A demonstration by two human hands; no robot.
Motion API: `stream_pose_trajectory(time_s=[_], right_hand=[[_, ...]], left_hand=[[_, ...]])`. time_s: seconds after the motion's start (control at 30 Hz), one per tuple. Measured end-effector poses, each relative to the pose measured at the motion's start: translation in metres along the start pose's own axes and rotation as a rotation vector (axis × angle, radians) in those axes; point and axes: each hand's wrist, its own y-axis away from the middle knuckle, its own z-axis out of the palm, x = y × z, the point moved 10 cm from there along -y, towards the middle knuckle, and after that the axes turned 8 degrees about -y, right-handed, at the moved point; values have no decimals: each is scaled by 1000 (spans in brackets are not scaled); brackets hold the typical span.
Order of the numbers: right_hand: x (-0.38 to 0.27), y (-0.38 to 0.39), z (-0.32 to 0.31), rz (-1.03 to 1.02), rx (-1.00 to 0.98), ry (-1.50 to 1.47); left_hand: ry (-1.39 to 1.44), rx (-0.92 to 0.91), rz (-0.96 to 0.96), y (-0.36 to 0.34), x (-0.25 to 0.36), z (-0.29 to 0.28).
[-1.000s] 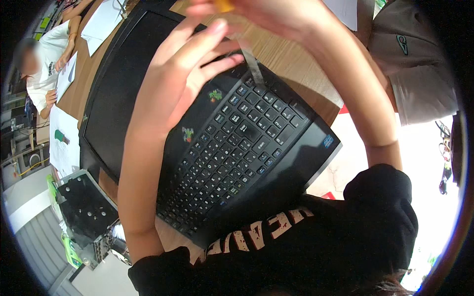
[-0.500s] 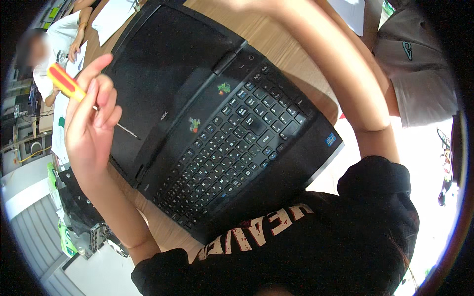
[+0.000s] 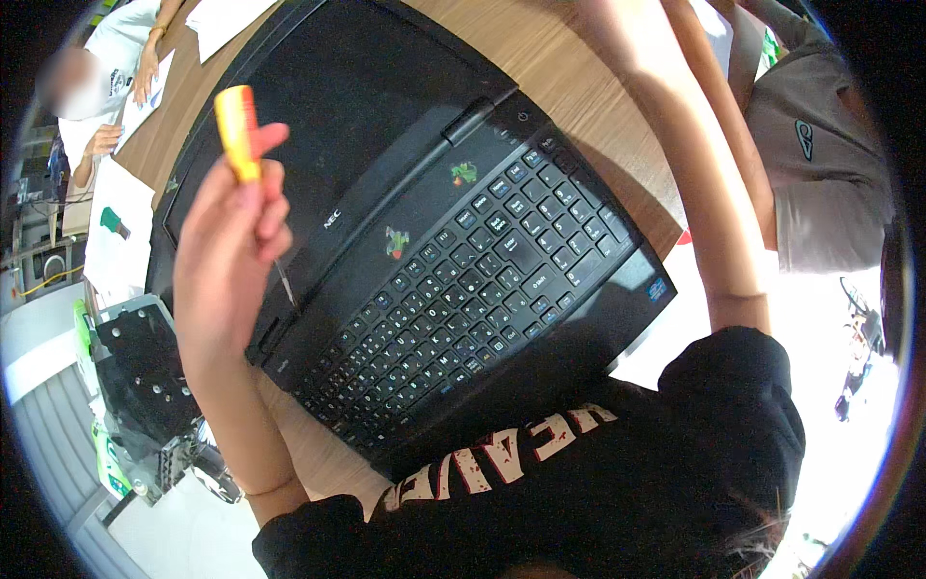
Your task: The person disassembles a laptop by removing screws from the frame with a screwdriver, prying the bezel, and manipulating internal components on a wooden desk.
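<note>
My left hand (image 3: 227,265) is closed around a screwdriver (image 3: 236,130) with a yellow and red handle. Its handle points up, and its thin metal shaft comes out below my fingers over the laptop's hinge side. Beneath lies a black laptop (image 3: 338,116), opened out wide on the wooden table, its screen half to the far left and its keyboard (image 3: 463,280) nearer me. Two small colourful stickers sit above the keys. My right forearm (image 3: 690,154) reaches past the laptop's right side to the top edge, where my right hand is out of view.
White papers (image 3: 116,256) lie at the left, with a small green item (image 3: 114,223) on them. A black perforated metal device (image 3: 149,362) stands left of my arm. One person (image 3: 101,82) sits at the far left; another in grey shorts (image 3: 820,193) is at the right.
My left hand has moved to the right with the screwdriver, whose handle has swung more upright. My right hand has slipped out of the top of the view.
</note>
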Motion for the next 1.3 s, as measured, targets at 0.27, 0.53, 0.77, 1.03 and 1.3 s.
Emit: stream_pose_trajectory(time_s=[0.27, 0.53, 0.77, 1.03, 1.3], right_hand=[[24, 101, 130, 430, -401, -221], [-3, 115, 201, 113, -785, -40], [-6, 41, 318, -107, -747, -48], [42, 38, 426, -592, -699, 647], [-20, 55, 433, -333, -924, 67]], left_hand=[[-134, -201, -28, 43, -16, 90], [331, -204, -52, 108, -57, 79], [426, 325, 13, 209, -59, -29], [490, 807, 84, 271, -90, -82], [311, 717, 43, 255, -82, -94]])
